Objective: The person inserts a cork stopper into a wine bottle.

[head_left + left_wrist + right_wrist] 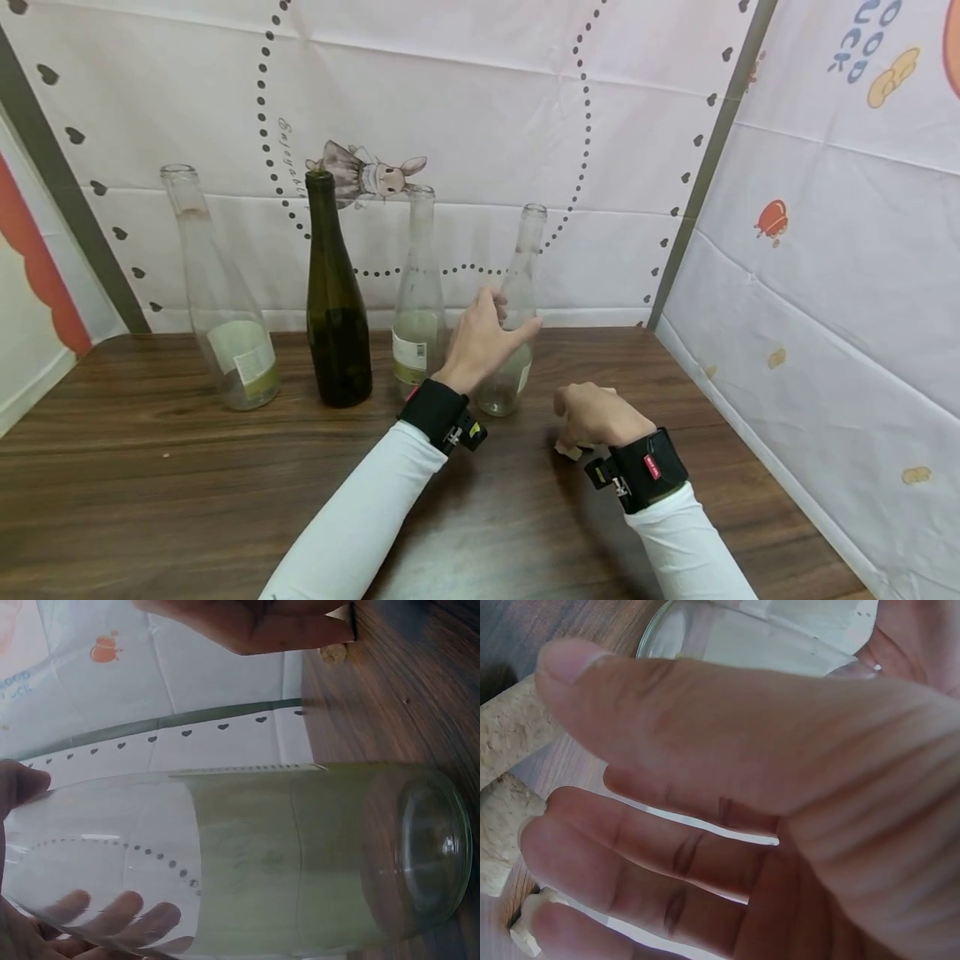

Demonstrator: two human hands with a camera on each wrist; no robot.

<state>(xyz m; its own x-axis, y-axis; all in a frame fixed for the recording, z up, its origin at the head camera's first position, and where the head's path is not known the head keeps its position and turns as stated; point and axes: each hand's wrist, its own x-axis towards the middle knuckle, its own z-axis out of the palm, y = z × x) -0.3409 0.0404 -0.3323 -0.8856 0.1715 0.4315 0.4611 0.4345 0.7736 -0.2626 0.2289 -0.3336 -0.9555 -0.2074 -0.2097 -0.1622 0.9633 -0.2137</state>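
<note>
A clear glass wine bottle (pixel 517 379) with a pale label stands on the wooden table, filling much of the left wrist view. My left hand (pixel 483 337) holds it loosely round its body, thumb (pixel 26 782) at one side and fingers (pixel 120 911) showing through the glass. Low over the table to the right, my right hand (pixel 600 417) pinches a cork (pixel 514 731) at its fingertips. A second cork (pixel 499 832) lies against the fingers in the right wrist view, and a further pale cork piece (pixel 526 934) shows below them.
To the left stand another clear bottle (pixel 420 308), a dark green bottle (pixel 330 308) and a clear bottle (pixel 247 358) with a white-green label. A printed white cloth (pixel 465 125) hangs close behind them. Another cloth wall (pixel 840 292) borders the table's right side.
</note>
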